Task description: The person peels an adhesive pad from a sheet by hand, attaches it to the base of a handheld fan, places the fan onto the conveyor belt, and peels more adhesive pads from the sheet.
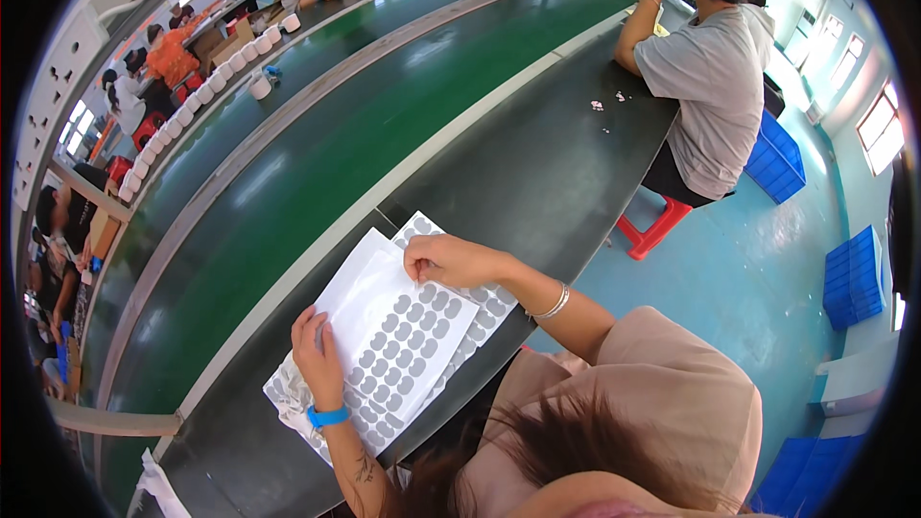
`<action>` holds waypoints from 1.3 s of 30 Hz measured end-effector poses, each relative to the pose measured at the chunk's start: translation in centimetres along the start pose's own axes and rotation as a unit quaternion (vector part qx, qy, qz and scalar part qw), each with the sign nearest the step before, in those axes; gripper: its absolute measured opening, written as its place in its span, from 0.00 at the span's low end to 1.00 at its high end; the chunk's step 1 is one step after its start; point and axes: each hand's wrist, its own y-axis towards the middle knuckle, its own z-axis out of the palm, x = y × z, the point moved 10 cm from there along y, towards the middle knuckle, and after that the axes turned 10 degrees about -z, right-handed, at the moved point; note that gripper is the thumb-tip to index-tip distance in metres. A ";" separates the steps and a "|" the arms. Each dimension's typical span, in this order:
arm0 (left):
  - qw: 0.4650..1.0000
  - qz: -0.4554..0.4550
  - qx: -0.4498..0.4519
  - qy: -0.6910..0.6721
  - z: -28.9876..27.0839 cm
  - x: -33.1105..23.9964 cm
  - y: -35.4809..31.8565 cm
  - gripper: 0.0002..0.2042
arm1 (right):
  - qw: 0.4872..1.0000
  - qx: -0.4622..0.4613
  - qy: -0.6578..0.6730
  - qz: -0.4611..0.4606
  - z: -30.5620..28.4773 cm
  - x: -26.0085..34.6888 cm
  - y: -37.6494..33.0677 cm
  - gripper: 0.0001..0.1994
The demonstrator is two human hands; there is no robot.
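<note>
A white sheet covered with rows of grey round stickers lies on top of a stack of similar sheets on the dark worktable. My left hand, with a blue wristband, presses flat on the sheet's left edge. My right hand, with a silver bracelet, pinches at the top sheet's upper corner with its fingertips.
A green conveyor belt runs along the table's left. A person in a grey shirt sits on a red stool further down my side. Other people and white cups line the far side. Blue crates stand on the floor.
</note>
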 end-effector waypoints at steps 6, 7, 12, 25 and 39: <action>1.000 0.004 -0.001 -0.006 -0.1 -0.2 0.0 0.07 | 0.993 -0.112 0.030 0.008 -2.4 0.2 0.1 0.08; 1.000 0.013 -0.002 0.003 -0.1 -0.2 0.0 0.07 | 0.993 -0.112 0.030 0.009 -2.3 0.2 0.1 0.08; 1.000 0.012 -0.002 0.009 -0.1 -0.4 0.0 0.07 | 0.985 -0.169 -0.027 0.033 -3.3 -0.7 -0.2 0.14; 1.000 0.011 0.006 0.007 -0.2 0.0 -0.1 0.08 | 0.974 -0.227 0.006 0.029 -3.8 -1.0 -0.4 0.19; 0.999 0.036 -0.011 -0.002 -0.1 0.0 0.0 0.07 | 0.948 -0.300 0.092 0.048 -5.0 -1.5 -1.0 0.28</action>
